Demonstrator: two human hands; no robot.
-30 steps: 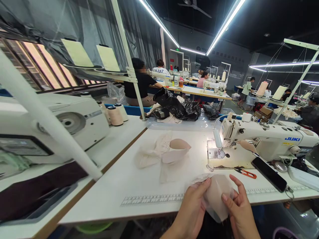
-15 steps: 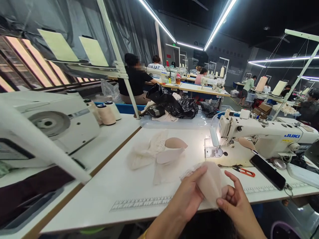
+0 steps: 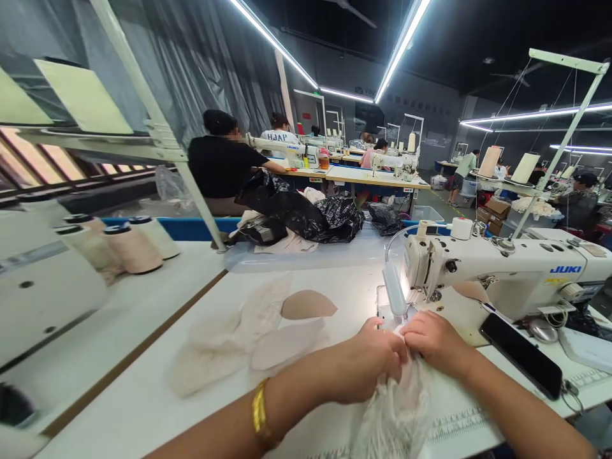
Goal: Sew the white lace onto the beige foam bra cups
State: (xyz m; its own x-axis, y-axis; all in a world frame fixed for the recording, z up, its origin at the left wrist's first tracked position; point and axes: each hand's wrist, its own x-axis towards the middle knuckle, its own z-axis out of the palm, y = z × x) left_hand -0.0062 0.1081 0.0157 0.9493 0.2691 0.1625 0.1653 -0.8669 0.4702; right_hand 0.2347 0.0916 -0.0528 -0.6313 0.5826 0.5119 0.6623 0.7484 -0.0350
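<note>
My left hand (image 3: 375, 363) is closed on pale lace fabric (image 3: 394, 417) just in front of the sewing machine's needle area. Close beside it on the right, my right hand (image 3: 433, 338) pinches the same fabric. The fabric hangs down toward the table's front edge. The white sewing machine (image 3: 511, 261) stands right behind my hands, its lamp lit. To the left on the white table lie a tan cup piece (image 3: 308, 305), a paler cup piece (image 3: 287, 344) and sheer lace (image 3: 210, 350).
A black phone (image 3: 521, 354) and keys (image 3: 571, 394) lie at the right. Black plastic bags (image 3: 301, 210) sit behind the table. Thread cones (image 3: 134, 248) and another machine (image 3: 43, 274) stand at the left. People sit at machines farther back.
Both hands have moved forward to the machine's needle area with the lace fabric. The view has shifted, so the cup pieces and thread cones appear farther left.
</note>
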